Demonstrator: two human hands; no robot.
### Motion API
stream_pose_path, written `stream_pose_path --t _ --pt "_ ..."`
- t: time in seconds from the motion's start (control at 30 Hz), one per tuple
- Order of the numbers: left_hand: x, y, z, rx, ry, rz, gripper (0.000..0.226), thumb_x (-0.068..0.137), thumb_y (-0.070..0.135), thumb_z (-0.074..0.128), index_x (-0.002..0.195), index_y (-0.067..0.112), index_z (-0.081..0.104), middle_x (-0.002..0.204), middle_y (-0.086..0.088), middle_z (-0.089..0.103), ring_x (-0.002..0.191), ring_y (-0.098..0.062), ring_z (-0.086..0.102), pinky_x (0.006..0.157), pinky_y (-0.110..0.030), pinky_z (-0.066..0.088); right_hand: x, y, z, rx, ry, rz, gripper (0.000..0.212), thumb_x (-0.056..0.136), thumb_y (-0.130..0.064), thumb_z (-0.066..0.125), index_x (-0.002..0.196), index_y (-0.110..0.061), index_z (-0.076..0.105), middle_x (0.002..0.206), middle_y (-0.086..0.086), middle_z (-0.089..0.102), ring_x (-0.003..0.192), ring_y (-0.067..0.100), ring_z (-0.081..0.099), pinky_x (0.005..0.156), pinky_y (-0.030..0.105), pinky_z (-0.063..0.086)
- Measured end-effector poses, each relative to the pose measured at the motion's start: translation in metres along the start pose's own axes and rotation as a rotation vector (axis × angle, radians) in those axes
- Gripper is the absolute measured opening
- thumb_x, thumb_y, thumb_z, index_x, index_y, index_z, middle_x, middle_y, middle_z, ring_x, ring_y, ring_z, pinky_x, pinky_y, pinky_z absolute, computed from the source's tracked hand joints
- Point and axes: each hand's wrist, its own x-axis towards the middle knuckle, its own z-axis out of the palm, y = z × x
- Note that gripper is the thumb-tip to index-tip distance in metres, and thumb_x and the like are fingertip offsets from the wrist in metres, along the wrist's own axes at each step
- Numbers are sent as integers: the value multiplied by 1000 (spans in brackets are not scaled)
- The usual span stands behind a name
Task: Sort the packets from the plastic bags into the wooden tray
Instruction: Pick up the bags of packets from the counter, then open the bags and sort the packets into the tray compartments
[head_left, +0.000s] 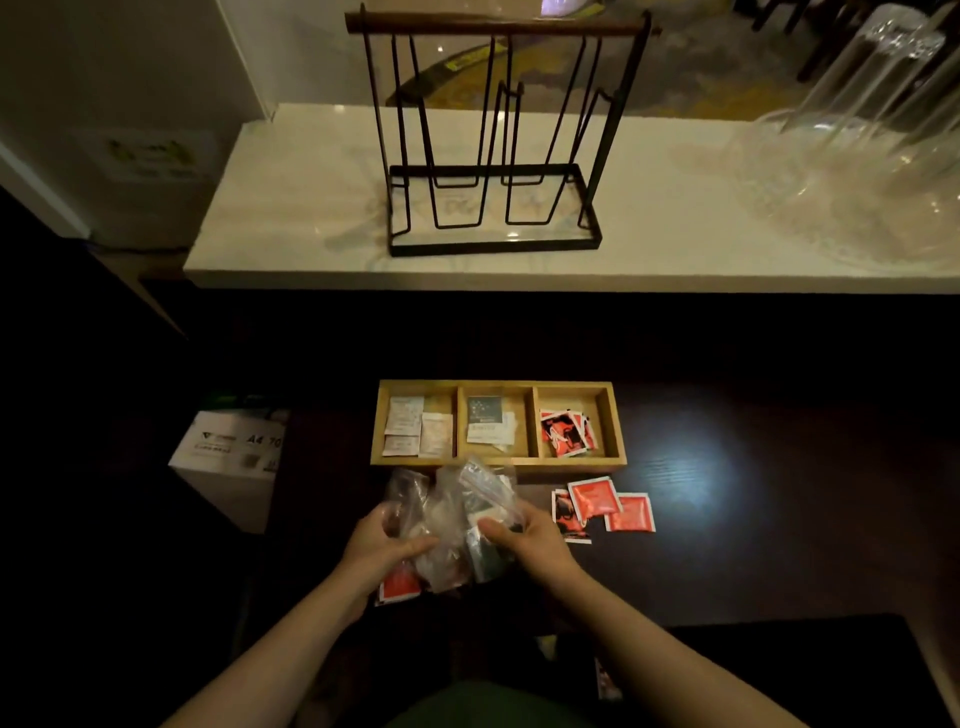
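Observation:
A wooden tray (613, 421) with three compartments lies on the dark table. White packets (415, 427) fill its left compartment, a grey-green and white packets (487, 420) the middle one, red packets (566, 434) the right one. In front of the tray, my left hand (379, 548) and my right hand (530, 540) both grip a bunch of clear plastic bags (452, 506) with packets inside. Three loose red packets (605, 506) lie on the table right of the bags. Another red packet (399, 587) pokes out under my left hand.
A black wire rack (493, 150) stands on the white counter (291, 228) behind the table. Clear glassware (862, 140) sits at the counter's right. A white paper box (234, 447) is on the floor to the left.

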Motion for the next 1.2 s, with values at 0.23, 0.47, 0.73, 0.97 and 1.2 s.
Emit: stream_pose_path --t 0.23,0.47,0.73,0.97,1.2 --pt "10 10 21 423 169 86 84 65 37 82 132 13 38 112 -1 55 102 -21 58 77 -32 50 5 14 -9 -195 142 20 21 85 -21 66 104 -13 61 94 3 65 94 21 63 80 31 51" --pt "-13 3 41 1023 465 555 85 78 56 59 143 10 29 146 -16 37 134 -33 37 108 -49 36 -5 15 -35 -347 251 31 29 86 -25 65 113 -14 60 93 -2 62 87 14 60 79 31 50" --pt "-21 -13 71 1432 223 783 72 74 49 67 134 15 49 150 -17 37 134 -37 41 107 -57 35 -18 23 -67 -471 370 -6 34 85 -27 66 115 -18 53 96 -5 62 88 16 61 78 36 51" --pt "-8 -5 89 1670 134 752 78 92 56 36 149 10 11 157 -14 0 144 -30 -13 112 -51 -17 -25 22 -67 -775 498 -71 29 96 -31 44 122 -23 56 115 0 55 95 17 57 70 32 46" --pt "-10 35 114 1347 61 788 54 95 43 39 143 18 34 158 -5 17 147 -25 9 120 -44 4 -29 1 -76 -698 535 -196 15 95 -28 49 99 -22 63 90 -4 64 79 15 62 60 28 47"
